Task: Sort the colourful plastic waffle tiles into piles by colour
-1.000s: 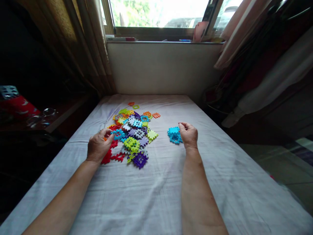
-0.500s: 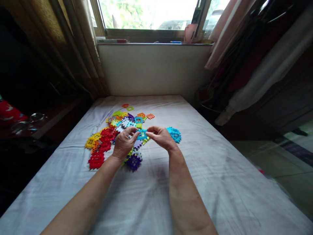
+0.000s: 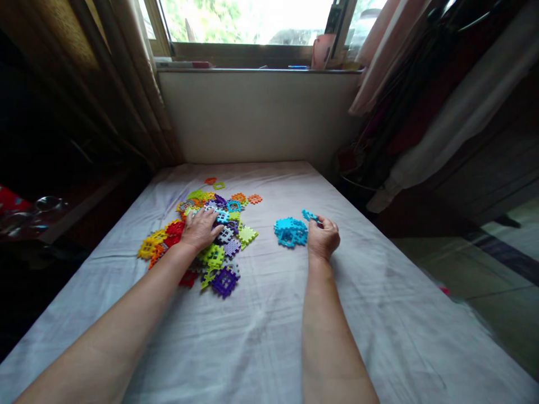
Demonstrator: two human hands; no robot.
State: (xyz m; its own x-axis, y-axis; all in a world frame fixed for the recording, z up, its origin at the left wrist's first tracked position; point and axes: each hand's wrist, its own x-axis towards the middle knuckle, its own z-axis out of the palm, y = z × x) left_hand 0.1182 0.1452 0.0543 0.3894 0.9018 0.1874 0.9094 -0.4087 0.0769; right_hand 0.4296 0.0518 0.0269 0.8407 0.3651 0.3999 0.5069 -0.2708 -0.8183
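Note:
My left hand (image 3: 199, 229) lies with its fingers spread over a heap of colourful toothed plastic building tiles. Under and beside it are red tiles (image 3: 173, 231), a lime tile (image 3: 213, 255) and a dark purple tile (image 3: 224, 281) with a window-like grid. Off to the right, my right hand (image 3: 323, 237) pinches a blue building tile (image 3: 309, 215), tilted on edge and partly hidden by the fingers. Just left of that hand sits a small pile of blue tiles (image 3: 290, 232), apart from the mixed heap.
A pale sheet (image 3: 261, 336) covers the bed-like surface. Yellow tiles (image 3: 148, 247) lie at the heap's left edge, and orange tiles (image 3: 255, 199) at its far side. Behind are a wall and window; a pink cup (image 3: 322, 51) stands on the sill. Clothes hang at right.
Both hands were together over the heap, holding a blue tile. The right hand has carried it right, past the blue pile; the left has let go and moved left onto the heap.

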